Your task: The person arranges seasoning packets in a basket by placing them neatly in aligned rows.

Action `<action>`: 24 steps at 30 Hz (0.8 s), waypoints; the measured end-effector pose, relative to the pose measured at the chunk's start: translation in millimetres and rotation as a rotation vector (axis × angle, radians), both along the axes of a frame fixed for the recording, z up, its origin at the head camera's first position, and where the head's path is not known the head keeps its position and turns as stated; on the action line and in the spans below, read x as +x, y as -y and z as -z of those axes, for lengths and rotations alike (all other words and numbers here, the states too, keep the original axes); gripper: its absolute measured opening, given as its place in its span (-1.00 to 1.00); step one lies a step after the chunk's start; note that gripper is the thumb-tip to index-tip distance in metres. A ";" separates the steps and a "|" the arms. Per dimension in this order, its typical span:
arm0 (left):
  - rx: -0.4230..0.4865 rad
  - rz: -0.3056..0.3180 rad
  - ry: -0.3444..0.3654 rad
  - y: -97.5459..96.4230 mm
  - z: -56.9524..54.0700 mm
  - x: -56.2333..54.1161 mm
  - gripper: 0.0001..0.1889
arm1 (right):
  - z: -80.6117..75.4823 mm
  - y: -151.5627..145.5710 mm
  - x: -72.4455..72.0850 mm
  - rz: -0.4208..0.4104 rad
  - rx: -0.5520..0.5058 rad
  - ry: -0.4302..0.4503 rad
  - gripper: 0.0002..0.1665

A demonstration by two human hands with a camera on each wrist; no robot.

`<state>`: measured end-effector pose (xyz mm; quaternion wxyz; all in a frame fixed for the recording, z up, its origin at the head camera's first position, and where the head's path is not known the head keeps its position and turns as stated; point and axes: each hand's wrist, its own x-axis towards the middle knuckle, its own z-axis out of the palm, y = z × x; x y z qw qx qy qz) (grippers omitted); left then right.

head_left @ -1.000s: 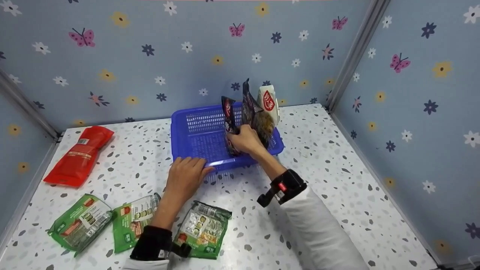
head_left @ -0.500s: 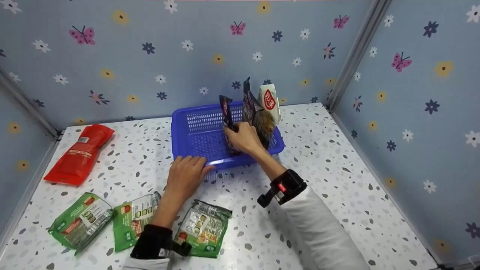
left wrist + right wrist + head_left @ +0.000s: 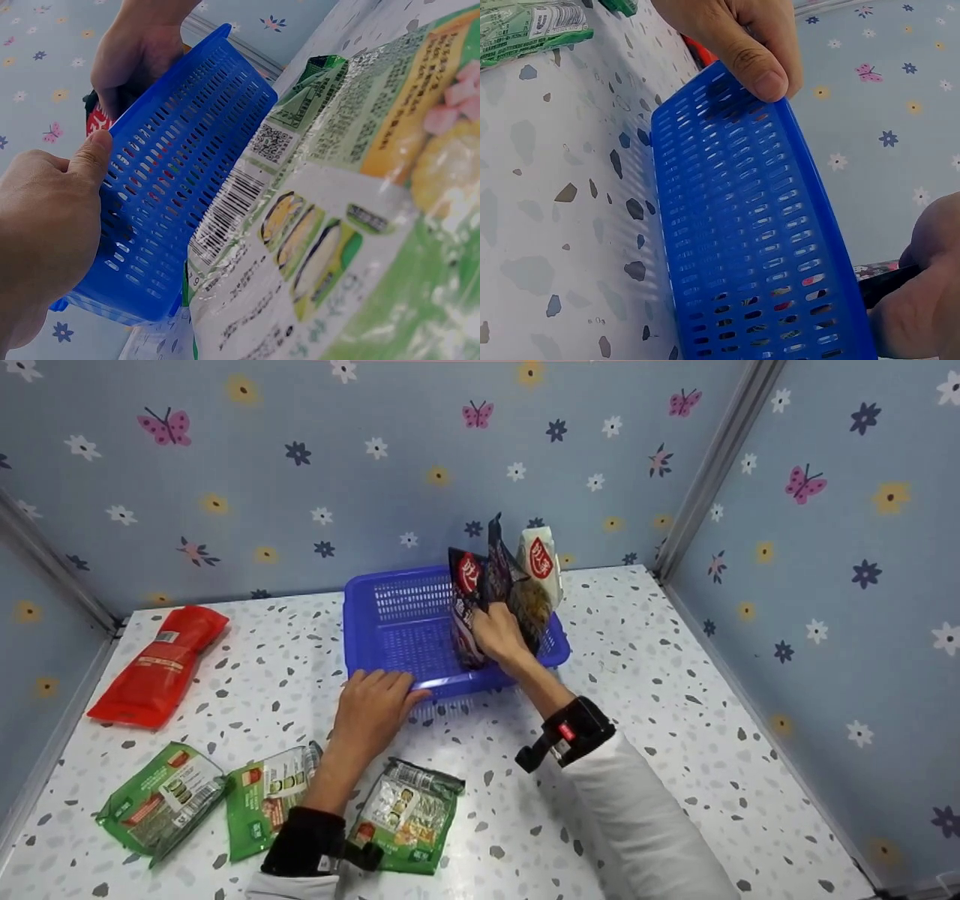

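Note:
A blue plastic basket (image 3: 401, 641) stands at the back of the table. My left hand (image 3: 373, 712) grips its near rim, the thumb pressed on the outer wall in both wrist views. Inside the basket's right part, my right hand (image 3: 501, 634) pinches a black snack packet (image 3: 466, 615) with a red label; in the right wrist view a dark edge shows between thumb and fingers. Right of it stand another dark packet (image 3: 534, 604) with a clear window and a white packet (image 3: 540, 562) with a red label. The right fingertips are partly hidden.
A red bag (image 3: 159, 667) lies at the table's left. Green packets (image 3: 166, 799), (image 3: 262, 810), (image 3: 411, 817) lie near the front, one partly behind the left forearm. Patterned walls (image 3: 405, 472) stand behind and at the sides.
The black packet in my right hand has turned so its red label faces forward, and its top has shifted right toward the other dark packet. My left hand stays on the rim.

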<state>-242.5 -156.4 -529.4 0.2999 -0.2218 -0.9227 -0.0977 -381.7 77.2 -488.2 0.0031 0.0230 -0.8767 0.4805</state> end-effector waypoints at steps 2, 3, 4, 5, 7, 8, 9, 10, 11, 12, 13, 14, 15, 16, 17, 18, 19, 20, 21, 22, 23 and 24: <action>-0.004 -0.003 0.010 -0.1 -0.3 -0.1 -0.60 | 11.1 -1.4 -9.5 0.023 -0.008 0.006 -0.59; -0.004 -0.004 0.016 -0.1 -0.5 -0.1 -0.60 | 14.3 -1.8 -11.9 0.033 -0.016 0.008 -0.62; -0.005 -0.005 0.024 -0.2 -0.8 0.0 -0.60 | 17.0 -1.6 -13.9 0.044 -0.019 0.010 -0.63; -0.004 -0.007 0.029 -0.2 -1.0 0.0 -0.60 | 19.2 -1.8 -15.9 0.052 -0.024 0.012 -0.64; -0.001 -0.008 0.043 -0.2 -1.8 0.4 -0.60 | 20.7 -2.0 -17.7 0.061 -0.046 0.029 -0.66; 0.001 -0.008 0.048 -0.2 -2.2 0.5 -0.60 | 20.6 -2.1 -17.9 0.062 -0.063 0.036 -0.66; 0.002 -0.008 0.051 -0.2 -2.4 0.5 -0.60 | 20.6 -2.3 -18.3 0.060 -0.084 0.047 -0.66; 0.003 -0.008 0.054 -0.3 -2.7 0.5 -0.60 | 20.2 -2.7 -18.0 0.056 -0.103 0.055 -0.64; 0.003 -0.007 0.057 -0.3 -2.8 0.4 -0.61 | 18.3 -2.6 -16.8 0.056 -0.114 0.064 -0.63; 0.004 -0.008 0.059 -0.4 -3.1 0.4 -0.60 | 15.7 -2.4 -14.8 0.058 -0.117 0.068 -0.62; 0.003 -0.008 0.061 -0.4 -3.2 0.1 -0.60 | 15.2 -2.7 -14.6 0.059 -0.118 0.067 -0.61; 0.003 -0.008 0.063 -0.4 -3.5 0.0 -0.60 | 13.4 -2.8 -12.5 0.059 -0.112 0.064 -0.60; 0.002 -0.008 0.064 -0.4 -3.6 -0.1 -0.60 | 10.2 -2.2 -9.7 0.064 -0.096 0.058 -0.61; 0.003 -0.009 0.067 -0.4 -3.7 -0.2 -0.60 | 5.6 -1.2 -5.6 0.072 -0.074 0.051 -0.62; 0.002 -0.009 0.068 -0.4 -3.8 -0.2 -0.60 | -2.1 0.2 1.7 0.076 -0.062 0.048 -0.63; 0.002 -0.011 0.065 -0.4 -3.8 -0.3 -0.60 | -8.5 1.2 8.5 0.074 -0.057 0.045 -0.63; 0.001 -0.010 0.063 -0.4 -3.7 -0.3 -0.60 | -14.4 2.3 14.8 0.068 -0.056 0.044 -0.63; 0.000 -0.011 0.062 -0.4 -3.6 -0.2 -0.60 | -22.0 3.9 22.7 0.061 -0.050 0.041 -0.61; 0.000 -0.010 0.060 -0.4 -3.4 -0.1 -0.60 | -28.7 5.6 29.1 0.058 -0.043 0.039 -0.61; -0.001 -0.010 0.058 -0.4 -3.2 -0.1 -0.60 | -34.1 6.6 34.9 0.053 -0.039 0.043 -0.60; -0.001 -0.009 0.057 -0.5 -3.0 0.0 -0.60 | -38.4 7.5 39.6 0.046 -0.035 0.047 -0.61; 0.000 -0.008 0.056 -0.5 -2.9 0.0 -0.60 | -39.3 8.1 40.7 0.042 -0.021 0.048 -0.61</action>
